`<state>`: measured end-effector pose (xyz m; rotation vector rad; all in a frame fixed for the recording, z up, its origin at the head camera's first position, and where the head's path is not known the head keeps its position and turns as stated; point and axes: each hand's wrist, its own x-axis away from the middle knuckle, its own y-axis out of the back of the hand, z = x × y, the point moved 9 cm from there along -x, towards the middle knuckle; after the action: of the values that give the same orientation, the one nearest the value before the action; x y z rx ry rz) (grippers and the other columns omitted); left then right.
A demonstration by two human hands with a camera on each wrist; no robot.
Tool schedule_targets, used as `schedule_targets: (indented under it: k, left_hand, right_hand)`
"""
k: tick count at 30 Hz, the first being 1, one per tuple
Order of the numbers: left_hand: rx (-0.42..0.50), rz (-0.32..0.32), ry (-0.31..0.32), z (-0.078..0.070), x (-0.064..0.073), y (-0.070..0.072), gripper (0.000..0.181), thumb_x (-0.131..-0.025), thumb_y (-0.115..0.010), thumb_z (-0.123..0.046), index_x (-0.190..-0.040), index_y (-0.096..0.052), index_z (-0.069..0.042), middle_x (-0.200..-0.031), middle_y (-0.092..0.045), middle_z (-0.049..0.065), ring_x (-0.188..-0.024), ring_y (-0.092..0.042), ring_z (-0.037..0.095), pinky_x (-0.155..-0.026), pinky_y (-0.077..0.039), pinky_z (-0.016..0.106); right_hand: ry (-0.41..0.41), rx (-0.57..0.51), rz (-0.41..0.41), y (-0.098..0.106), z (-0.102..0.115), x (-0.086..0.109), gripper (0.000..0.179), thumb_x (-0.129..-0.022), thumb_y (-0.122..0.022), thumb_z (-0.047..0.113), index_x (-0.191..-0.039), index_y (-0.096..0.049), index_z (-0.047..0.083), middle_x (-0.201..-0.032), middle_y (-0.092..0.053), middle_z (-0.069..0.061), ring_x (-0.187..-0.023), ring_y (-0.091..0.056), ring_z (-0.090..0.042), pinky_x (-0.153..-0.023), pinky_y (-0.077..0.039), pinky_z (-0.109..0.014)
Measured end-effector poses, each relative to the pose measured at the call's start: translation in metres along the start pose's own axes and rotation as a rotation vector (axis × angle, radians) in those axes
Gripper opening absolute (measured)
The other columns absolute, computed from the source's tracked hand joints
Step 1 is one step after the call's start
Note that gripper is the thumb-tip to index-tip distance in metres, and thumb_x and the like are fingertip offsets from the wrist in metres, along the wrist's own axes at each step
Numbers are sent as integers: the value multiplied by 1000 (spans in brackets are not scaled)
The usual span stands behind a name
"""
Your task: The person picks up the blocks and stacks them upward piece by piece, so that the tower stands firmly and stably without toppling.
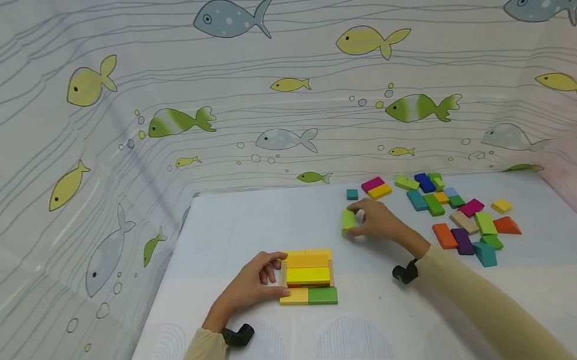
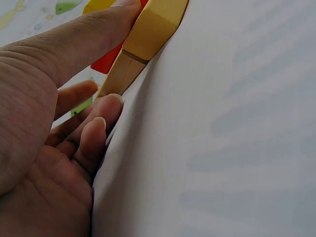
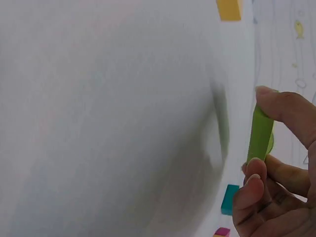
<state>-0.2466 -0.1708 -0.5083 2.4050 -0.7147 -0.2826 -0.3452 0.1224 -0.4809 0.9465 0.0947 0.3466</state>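
My right hand (image 1: 377, 221) pinches a light green block (image 1: 347, 221) by its two ends between thumb and fingers. In the right wrist view that block (image 3: 260, 136) is held above the white surface. On the left, my left hand (image 1: 249, 280) spans the side of a small block structure (image 1: 307, 275), index finger at its far corner and thumb on the near light-orange block (image 1: 293, 297). The structure has yellow and orange blocks on top, with wooden pieces at its ends. A green block (image 1: 322, 296) lies along its front. The left wrist view shows the thumb pressing the light-orange block (image 2: 158, 24).
Many coloured blocks lie scattered at the right, among them an orange-red one (image 1: 444, 236) and a purple one (image 1: 463, 241). A small teal block (image 1: 352, 195) is behind my right hand. A fish-patterned sheet (image 1: 280, 109) rises behind the white table (image 1: 229, 222).
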Motion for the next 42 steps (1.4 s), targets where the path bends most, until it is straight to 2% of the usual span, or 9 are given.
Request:
schedule_targets:
  k: [6,12,15,20,22,25,29,34,42]
  left_hand:
    - [2,-2,15,-1,0,1,77,-82,-89,-39,-147,-53,-19,-115,-55,-1,-84,-52,16,-75,-45,26]
    - [26,-4,13,-1,0,0,74,-83,-89,-33,-146,-54,-16,-115,-55,4,-85,-52,22,-75,-44,28]
    - [39,-5,17,-1,0,0,74,-83,-89,-31,-146,-54,-15,-115,-55,5,-85,-52,23,-75,-43,30]
    - [26,1,25,-1,1,0,75,-83,-88,-35,-147,-53,-18,-116,-55,2,-86,-52,19,-76,-44,27]
    - [19,4,27,-1,1,0,75,-83,-88,-38,-147,-53,-19,-116,-55,0,-86,-52,17,-76,-45,26]
    - [16,2,18,-3,1,1,76,-83,-88,-39,-147,-53,-19,-116,-55,0,-86,-52,17,-76,-45,27]
    - [10,-1,16,-3,1,1,76,-83,-88,-40,-147,-53,-19,-116,-55,1,-85,-52,17,-76,-45,27]
    - [11,2,46,-2,1,1,76,-82,-88,-41,-146,-53,-22,-117,-54,0,-86,-52,17,-77,-45,26]
    - [10,2,45,-2,0,0,76,-82,-88,-39,-147,-53,-20,-117,-55,1,-87,-53,18,-77,-45,27]
  right_hand:
    - [110,-21,-42,-6,40,16,68,-80,-89,42,-136,-66,10,-123,-65,-7,-84,-55,-20,-71,-52,-29]
    - [167,-27,-32,-18,80,36,66,-78,-89,47,-132,-69,15,-118,-64,-2,-82,-55,-17,-68,-52,-26]
    - [186,-18,-18,-27,96,44,66,-77,-89,49,-131,-70,17,-118,-64,0,-82,-56,-17,-69,-53,-27]
    - [232,40,-4,-43,116,53,66,-77,-88,52,-130,-70,17,-118,-64,2,-96,-61,-18,-84,-56,-33]
    - [247,58,-2,-47,122,56,66,-78,-87,53,-130,-70,17,-119,-63,2,-102,-61,-18,-89,-55,-35]
    - [267,67,-4,-52,129,58,65,-79,-86,53,-130,-70,16,-120,-63,1,-104,-61,-18,-91,-55,-36]
    - [271,82,2,-58,134,59,65,-80,-85,53,-130,-69,15,-122,-64,0,-101,-60,-15,-89,-54,-35]
    - [275,106,11,-65,136,60,66,-82,-83,54,-133,-67,15,-123,-64,0,-98,-59,-13,-85,-54,-32]
    - [288,135,5,-67,138,61,69,-83,-82,55,-136,-66,14,-125,-63,-2,-98,-59,-14,-85,-54,-32]
